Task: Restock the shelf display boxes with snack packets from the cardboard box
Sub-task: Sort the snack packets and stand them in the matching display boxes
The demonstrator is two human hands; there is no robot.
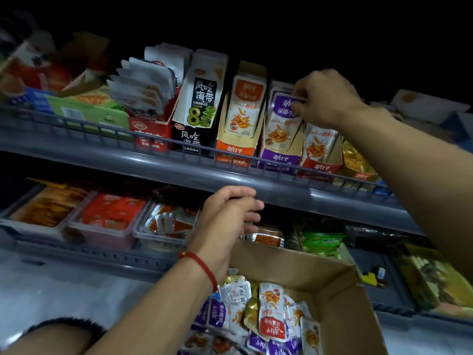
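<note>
A long grey shelf [179,160] with a wire rail runs across the middle of the frame, from the left edge down to the right. Below it, at the bottom right, sits an open cardboard box [332,285] full of small snack packets [271,311] — purple ones, red ones and gold ones, all mixed up. Up on the shelf stands a row of display boxes. From the middle to the right there is a black box [197,119], an orange display box [236,149], a purple display box [280,157] and a red display box [320,166]. Each one has packets standing in it. The right hand [325,98] is in the upper right of the frame, up at the top of the purple display box. Its fingers pinch the top of a purple packet [284,108] that stands at the front of that box. The left hand [227,219] is in the middle of the frame, just above the near edge of the cardboard box and in front of the lower shelf. Its fingers are curled in — I cannot tell if it holds anything. A red string [202,265] goes around the left wrist. Under the grey shelf, at the left, clear tubs [107,226] hold more red and orange packets. A green bag [322,242] lies at the right, just past the far edge of the cardboard box.
</note>
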